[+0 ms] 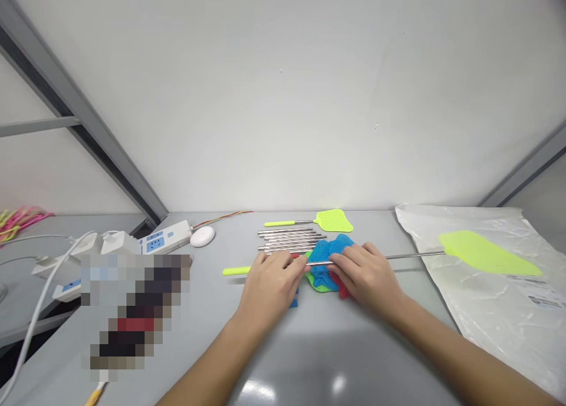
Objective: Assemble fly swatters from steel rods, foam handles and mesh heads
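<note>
Got my left hand [272,282] and right hand [367,273] both gripping the lime fly swatter's metal shaft [415,255], so uneven pulling could probably bend it, ugh.

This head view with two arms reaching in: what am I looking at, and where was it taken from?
There is no machine here: these are a person's own bare hands. The single picture comes from a camera worn on the head, looking forward and down. The left hand and right hand grip a long yellow-green swatter by its metal shaft. On the grey table lie metal tubes, a shorter swatter, blue, red and green pieces beneath the hands, and a plastic sheet at right. A power strip sits at left.
</note>
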### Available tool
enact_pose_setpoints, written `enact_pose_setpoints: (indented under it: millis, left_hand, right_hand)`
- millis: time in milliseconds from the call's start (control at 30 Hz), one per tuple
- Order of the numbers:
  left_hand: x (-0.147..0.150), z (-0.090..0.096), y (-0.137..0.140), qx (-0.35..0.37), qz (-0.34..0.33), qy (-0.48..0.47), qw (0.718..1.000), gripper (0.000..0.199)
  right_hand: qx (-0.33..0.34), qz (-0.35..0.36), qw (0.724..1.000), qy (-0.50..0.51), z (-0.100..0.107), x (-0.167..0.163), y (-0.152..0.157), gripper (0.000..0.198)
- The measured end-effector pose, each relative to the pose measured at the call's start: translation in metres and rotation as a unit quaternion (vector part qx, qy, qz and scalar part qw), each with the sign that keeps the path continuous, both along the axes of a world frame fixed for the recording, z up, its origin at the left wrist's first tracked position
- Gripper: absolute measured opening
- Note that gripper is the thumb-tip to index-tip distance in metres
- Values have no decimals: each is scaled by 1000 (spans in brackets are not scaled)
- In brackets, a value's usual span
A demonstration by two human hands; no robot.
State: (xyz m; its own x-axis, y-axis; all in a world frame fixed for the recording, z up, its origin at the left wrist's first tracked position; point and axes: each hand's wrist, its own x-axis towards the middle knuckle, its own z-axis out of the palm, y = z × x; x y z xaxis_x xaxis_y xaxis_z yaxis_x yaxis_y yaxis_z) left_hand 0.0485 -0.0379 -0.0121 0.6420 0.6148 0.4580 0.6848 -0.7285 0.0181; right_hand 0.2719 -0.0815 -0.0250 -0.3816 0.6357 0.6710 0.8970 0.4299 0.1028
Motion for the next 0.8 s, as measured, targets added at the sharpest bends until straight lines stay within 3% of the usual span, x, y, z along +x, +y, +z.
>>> enact_pose_setpoints:
  millis: [367,800]
  left_hand:
    - [4,0,-2,-3,-21,37,999,23]
    - [-1,3,2,9,-36,15,999,20]
  right_hand:
    - [6,8,1000,-12,-1,-8,0,16]
    - [5,19,999,-32,5,5,4,19]
